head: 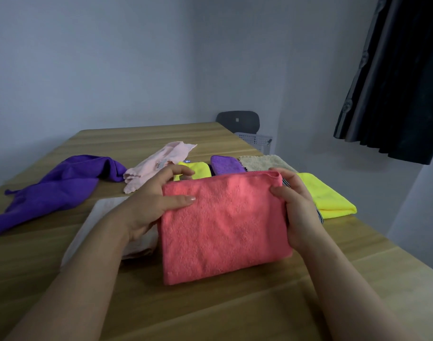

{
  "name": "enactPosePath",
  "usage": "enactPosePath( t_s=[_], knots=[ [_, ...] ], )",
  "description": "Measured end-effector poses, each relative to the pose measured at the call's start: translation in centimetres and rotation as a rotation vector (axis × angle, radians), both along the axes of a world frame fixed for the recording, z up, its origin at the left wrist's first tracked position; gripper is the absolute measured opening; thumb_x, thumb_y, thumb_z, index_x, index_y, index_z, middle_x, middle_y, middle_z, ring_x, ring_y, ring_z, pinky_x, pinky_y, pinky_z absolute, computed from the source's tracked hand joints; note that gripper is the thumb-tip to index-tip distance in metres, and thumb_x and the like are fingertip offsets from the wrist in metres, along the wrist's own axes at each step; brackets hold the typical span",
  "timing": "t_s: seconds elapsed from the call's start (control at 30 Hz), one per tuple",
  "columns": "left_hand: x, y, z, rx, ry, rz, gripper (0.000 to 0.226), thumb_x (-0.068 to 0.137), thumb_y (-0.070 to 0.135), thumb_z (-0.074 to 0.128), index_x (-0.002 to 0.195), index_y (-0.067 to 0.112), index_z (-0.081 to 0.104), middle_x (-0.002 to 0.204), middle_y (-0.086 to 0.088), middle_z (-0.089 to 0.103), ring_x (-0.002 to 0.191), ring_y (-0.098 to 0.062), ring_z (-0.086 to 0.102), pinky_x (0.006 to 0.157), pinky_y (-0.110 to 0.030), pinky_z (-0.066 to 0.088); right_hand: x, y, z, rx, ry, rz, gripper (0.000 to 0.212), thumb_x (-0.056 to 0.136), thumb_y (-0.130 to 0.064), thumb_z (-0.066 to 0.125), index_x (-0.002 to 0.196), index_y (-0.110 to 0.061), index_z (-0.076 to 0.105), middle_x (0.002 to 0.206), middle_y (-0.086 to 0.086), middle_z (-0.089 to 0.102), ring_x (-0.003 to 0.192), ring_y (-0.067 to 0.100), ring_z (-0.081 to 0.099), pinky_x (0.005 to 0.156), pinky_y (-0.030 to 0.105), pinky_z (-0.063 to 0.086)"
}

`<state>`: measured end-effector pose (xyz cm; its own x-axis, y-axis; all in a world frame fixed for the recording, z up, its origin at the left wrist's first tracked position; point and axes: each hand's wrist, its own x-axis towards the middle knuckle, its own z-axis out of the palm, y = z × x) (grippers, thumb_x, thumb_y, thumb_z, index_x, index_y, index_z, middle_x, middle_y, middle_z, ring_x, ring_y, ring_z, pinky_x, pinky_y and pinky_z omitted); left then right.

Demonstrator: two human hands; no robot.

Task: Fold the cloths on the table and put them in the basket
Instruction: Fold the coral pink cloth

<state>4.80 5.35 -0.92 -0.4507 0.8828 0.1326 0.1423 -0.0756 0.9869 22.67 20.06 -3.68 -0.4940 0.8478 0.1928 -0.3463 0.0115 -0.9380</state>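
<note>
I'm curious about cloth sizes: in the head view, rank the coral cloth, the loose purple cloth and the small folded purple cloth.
Largest: coral cloth and loose purple cloth look alike; coral is nearer, so unranked.
Smallest: small folded purple cloth.

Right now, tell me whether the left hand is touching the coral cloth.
Touching. The head view shows the left hand pinching the coral cloth at its left edge, thumb across its front.

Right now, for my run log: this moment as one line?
left hand: grips coral cloth, left edge | right hand: grips right edge | cloth: folded | white basket: beyond table, far right
</note>
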Motion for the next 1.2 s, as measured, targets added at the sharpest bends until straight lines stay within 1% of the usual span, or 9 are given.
enactPosePath(
  t_s=[0.17, 0.4, 0.53, 0.6, 0.67, 0.77, 0.87, 1.07, 1.2],
  knots=[
    [-0.3, -0.2, -0.1, -0.157, 0.084, -0.024, 0.024, 0.080, -0.005, 0.063, 0.087, 0.018, 0.066, 0.090, 0.000, 0.063, 0.078, -0.009, 0.060, 0.066, -0.019, 0.052, 0.0, -0.1, -0.3, 0.167, -0.182, -0.050, 0.030, 0.091, -0.003, 0.051, 0.103, -0.028, 0.062, 0.060, -0.015, 0.060, 0.048, -0.010, 0.049, 0.048, 0.010, 0.040],
    [-0.2, 0.9, -0.6, -0.057, -0.097, 0.085, 0.022, 0.082, -0.003, 0.061, 0.082, 0.018, 0.058, 0.082, -0.008, 0.060, 0.066, -0.013, 0.055, 0.057, -0.022, 0.046, 0.4, 1.3, -0.9, 0.269, -0.286, -0.217, 0.024, 0.092, -0.016, 0.056, 0.108, -0.033, 0.060, 0.081, 0.016, 0.055, 0.065, 0.013, 0.046, 0.059, 0.025, 0.038],
    [0.3, 2.6, -4.3, -0.311, 0.607, 0.386, 0.042, 0.081, 0.006, 0.063, 0.118, 0.024, 0.054, 0.119, -0.007, 0.054, 0.100, -0.019, 0.054, 0.087, -0.032, 0.043, 0.5, 2.2, -2.3, 0.400, -0.631, -0.424, 0.040, 0.089, -0.018, 0.056, 0.128, -0.023, 0.048, 0.099, 0.001, 0.061, 0.084, 0.013, 0.050, 0.070, 0.024, 0.031],
    [1.5, 2.9, -4.8, -0.255, 0.935, 0.455, 0.047, 0.088, 0.019, 0.057, 0.133, 0.024, 0.046, 0.141, -0.005, 0.039, 0.129, -0.023, 0.038, 0.103, -0.036, 0.036, 0.5, 2.2, -2.7, 0.436, -0.704, -0.489, 0.040, 0.087, -0.024, 0.056, 0.127, -0.024, 0.046, 0.109, -0.003, 0.056, 0.093, 0.015, 0.049, 0.074, 0.028, 0.033],
    [3.2, 3.1, -4.5, -0.120, 1.109, 0.417, 0.046, 0.094, 0.030, 0.048, 0.139, 0.027, 0.040, 0.153, -0.001, 0.024, 0.143, -0.023, 0.015, 0.113, -0.044, 0.024, 0.4, 2.0, -2.9, 0.439, -0.761, -0.554, 0.032, 0.087, -0.028, 0.054, 0.117, -0.022, 0.048, 0.112, 0.000, 0.052, 0.090, 0.018, 0.047, 0.074, 0.031, 0.035],
    [5.7, 3.4, -5.3, -0.321, 1.311, 0.162, 0.057, 0.094, 0.057, 0.026, 0.147, 0.039, 0.014, 0.158, 0.008, 0.000, 0.145, -0.017, -0.012, 0.117, -0.043, -0.001, 0.7, 1.3, -3.3, 0.342, -0.840, -0.561, 0.020, 0.090, -0.035, 0.047, 0.095, -0.016, 0.045, 0.104, 0.006, 0.057, 0.083, 0.024, 0.045, 0.071, 0.034, 0.035],
    [6.5, 3.3, -7.3, -0.549, 1.385, 0.053, 0.067, 0.087, 0.070, 0.015, 0.146, 0.045, -0.006, 0.159, 0.009, -0.007, 0.146, -0.019, -0.010, 0.116, -0.046, -0.006, 1.6, 0.3, -3.8, 0.351, -1.014, -0.493, 0.032, 0.093, -0.047, 0.040, 0.090, -0.016, 0.048, 0.100, 0.007, 0.061, 0.086, 0.027, 0.051, 0.073, 0.034, 0.037],
    [7.4, 2.4, -7.2, -0.483, 1.383, 0.186, 0.089, 0.059, 0.072, -0.013, 0.145, 0.047, -0.009, 0.159, 0.008, -0.007, 0.145, -0.020, -0.016, 0.115, -0.048, -0.007, 3.4, -1.4, -4.0, 0.414, -1.098, -0.337, 0.033, 0.087, -0.053, 0.051, 0.100, -0.023, 0.051, 0.100, -0.001, 0.061, 0.109, 0.024, 0.055, 0.095, 0.035, 0.033],
    [9.1, 1.0, -6.6, -0.444, 1.344, 0.123, 0.109, 0.045, 0.087, -0.026, 0.145, 0.048, -0.006, 0.159, 0.010, -0.003, 0.144, -0.012, -0.018, 0.115, -0.044, -0.010, 5.8, -1.4, -3.2, 0.349, -0.849, -0.199, 0.014, 0.084, -0.028, 0.066, 0.079, -0.018, 0.058, 0.075, -0.001, 0.060, 0.079, 0.023, 0.059, 0.072, 0.031, 0.044]
  ],
)
